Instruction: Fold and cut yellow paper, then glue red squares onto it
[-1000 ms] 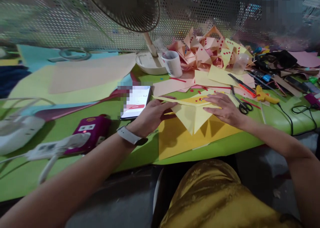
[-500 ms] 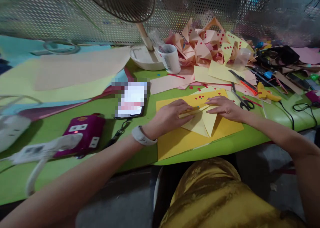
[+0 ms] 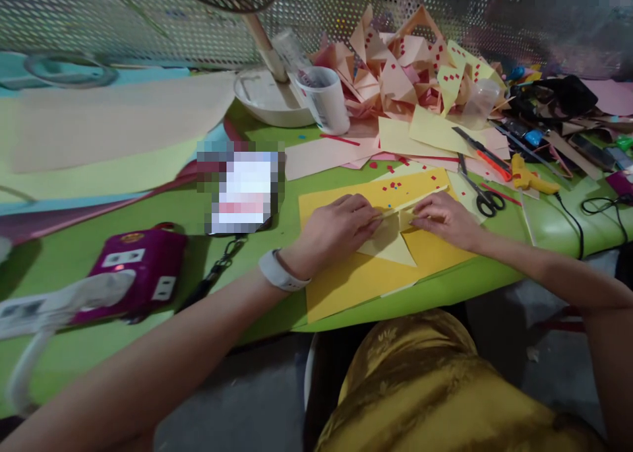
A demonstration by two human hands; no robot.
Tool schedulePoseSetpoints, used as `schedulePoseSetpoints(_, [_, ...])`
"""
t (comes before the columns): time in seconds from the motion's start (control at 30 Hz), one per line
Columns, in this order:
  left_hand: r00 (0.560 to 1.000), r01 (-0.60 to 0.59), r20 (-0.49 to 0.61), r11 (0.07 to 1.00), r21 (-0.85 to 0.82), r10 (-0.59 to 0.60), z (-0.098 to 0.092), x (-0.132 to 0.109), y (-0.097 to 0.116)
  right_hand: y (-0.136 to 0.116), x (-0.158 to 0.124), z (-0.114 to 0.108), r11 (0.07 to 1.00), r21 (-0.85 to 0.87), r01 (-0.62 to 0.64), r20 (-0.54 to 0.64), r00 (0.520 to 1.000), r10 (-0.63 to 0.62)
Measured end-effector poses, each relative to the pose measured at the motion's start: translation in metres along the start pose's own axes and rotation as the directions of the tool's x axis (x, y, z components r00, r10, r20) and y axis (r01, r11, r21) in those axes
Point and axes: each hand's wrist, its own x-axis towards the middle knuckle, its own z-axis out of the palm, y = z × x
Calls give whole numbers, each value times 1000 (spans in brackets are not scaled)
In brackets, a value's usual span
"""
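Note:
A pale yellow folded paper (image 3: 388, 244) lies over a darker yellow sheet (image 3: 341, 287) at the table's front edge. My left hand (image 3: 341, 224), with a white watch band at the wrist, grips the paper's left part between thumb and fingers. On the other side, my right hand (image 3: 442, 218) pinches a small raised flap of the same paper. One pointed corner of the paper points toward me. Small red paper bits (image 3: 393, 186) lie just beyond the hands on the sheet. Part of the fold is hidden behind my left fingers.
Scissors (image 3: 487, 201), a box cutter (image 3: 482, 154) and a yellow glue gun (image 3: 531, 175) lie to the right. Behind stand a white cup (image 3: 324, 102), a fan (image 3: 271, 99) and a heap of folded paper (image 3: 395, 76). A phone (image 3: 247, 191) and a purple power adapter (image 3: 138, 267) lie left.
My right fingers have drawn closed on a flap and lifted it, so the paper's right corner has folded up. My left hand stays on the paper. The view has shifted slightly.

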Motion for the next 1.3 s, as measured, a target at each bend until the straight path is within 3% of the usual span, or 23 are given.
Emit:
schedulePoseSetpoints(0.1, [1000,5,10,999,37,-6,2,-1,1,-10,5,8,989,-10,-148,-75,986,146])
schedulePoseSetpoints(0.23, [1000,13,-4,998,60,-12,4,-2,2,-15,8,16,974,-33,-223,-113,969,218])
schedulePoseSetpoints(0.5, [999,5,-34,995,104,-1,4,-2,7,-20,13,18,952,-70,-297,-106,951,289])
schedulePoseSetpoints(0.7, [999,27,-33,999,40,-26,2,-3,10,-25,19,19,937,-92,-336,-132,937,323])
schedulePoseSetpoints(0.87, [998,-51,-37,999,11,52,-2,-9,16,-25,24,18,928,-111,-355,-121,932,342])
schedulePoseSetpoints(1.17, [989,-112,107,989,101,101,-6,-25,28,-28,30,15,910,-143,-389,-34,921,388])
schedulePoseSetpoints(1.3, [987,-144,88,985,95,135,-3,-27,29,-27,31,16,913,-136,-385,-52,923,382])
